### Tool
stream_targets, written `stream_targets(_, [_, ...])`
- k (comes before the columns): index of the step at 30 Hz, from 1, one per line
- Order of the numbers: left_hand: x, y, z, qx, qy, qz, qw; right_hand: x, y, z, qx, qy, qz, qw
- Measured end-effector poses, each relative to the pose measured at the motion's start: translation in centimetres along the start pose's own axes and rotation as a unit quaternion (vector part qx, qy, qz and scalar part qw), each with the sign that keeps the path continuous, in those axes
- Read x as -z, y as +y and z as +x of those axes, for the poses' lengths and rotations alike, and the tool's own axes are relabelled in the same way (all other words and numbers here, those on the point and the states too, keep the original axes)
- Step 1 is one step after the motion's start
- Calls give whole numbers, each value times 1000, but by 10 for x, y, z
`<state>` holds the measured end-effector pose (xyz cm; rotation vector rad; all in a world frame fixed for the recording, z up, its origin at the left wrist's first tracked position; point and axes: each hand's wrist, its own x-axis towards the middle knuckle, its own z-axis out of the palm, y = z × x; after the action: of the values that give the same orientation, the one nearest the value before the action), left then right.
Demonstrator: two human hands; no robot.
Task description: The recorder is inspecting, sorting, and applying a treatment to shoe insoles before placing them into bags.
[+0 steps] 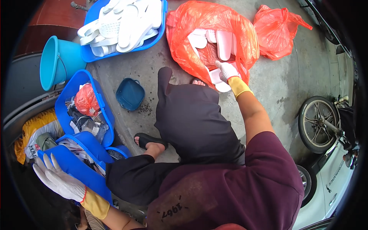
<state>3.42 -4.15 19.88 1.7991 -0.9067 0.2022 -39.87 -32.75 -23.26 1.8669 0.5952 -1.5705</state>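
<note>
While the person sits low on the concrete ground (276, 88), the right hand (226, 71), in a white glove with a yellow cuff, reaches far into a big orange bag (207, 34). Its fingers are closed around a white piece (215, 76) at the mouth of the bag, and more white pieces lie inside it. A smaller orange bag (278, 32) sits to the far right, apart from the big one. The left hand (57, 178), also gloved, is near on the left, with its fingers spread flat and loose on a blue basket (73, 165); it grips nothing. Just beyond that basket is another blue basket (67, 111) full of small wrapped things. A light blue bucket (55, 63) lies on its side at the far left. A blue tray (90, 55) heaped with white pieces is at the far side. A small dark blue dish (130, 94) rests on the ground in the middle. A wheel (318, 124) shows at the right.
</note>
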Motion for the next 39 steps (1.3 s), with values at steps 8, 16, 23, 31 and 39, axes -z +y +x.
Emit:
stream_targets(8, [-137,-69,-112,249,-230,-105,935,-5,-47,65,-300,213,592,717])
stream_targets(16, [-165,-64,-128,317,-254,-187,894,-82,-9,-1,-311,248,799,450])
stream_targets(23, [-171,-19,-115,164,-309,-201,915,-21,136,-169,-218,583,780,62])
stream_targets(31, [-145,-7,-58,78,-163,-15,983,280,250,-311,-41,700,702,120])
stream_targets(39, [-83,-64,-81,238,-28,-678,695,413,185,-259,129,710,685,97])
